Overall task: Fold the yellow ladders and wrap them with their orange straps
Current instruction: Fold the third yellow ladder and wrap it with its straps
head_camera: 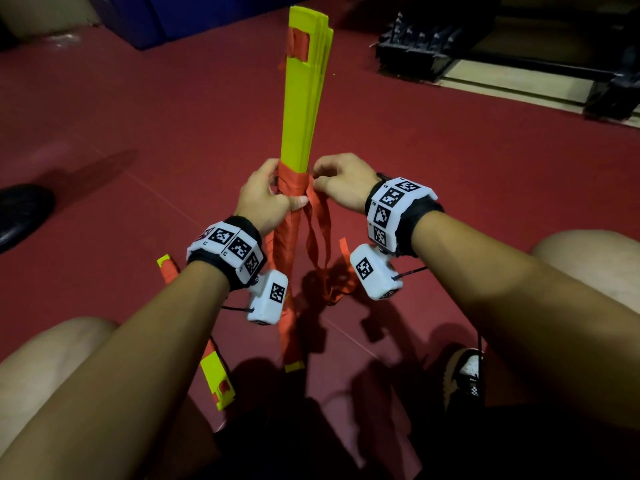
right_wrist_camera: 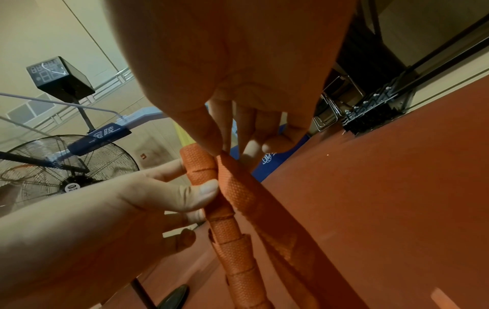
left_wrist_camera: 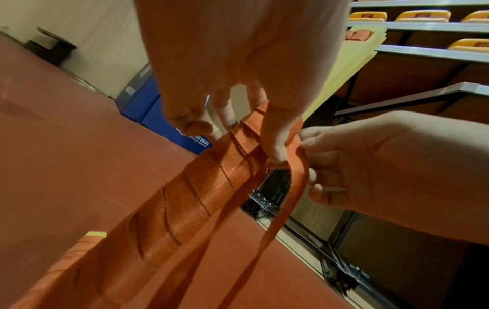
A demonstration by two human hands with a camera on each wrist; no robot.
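I hold the ladder (head_camera: 300,109) upright off the floor, my left hand (head_camera: 265,195) clamped round its wrapped middle so the coils stay tight, my right hand (head_camera: 341,183) beside it pinching the loose strap (head_camera: 317,233) for another turn.

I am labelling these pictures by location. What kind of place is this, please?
Most likely an indoor sports hall. The red floor looks like court flooring, tiered seats rise on one side, and a scoreboard hangs above a basketball stand. A large fan stands nearby.
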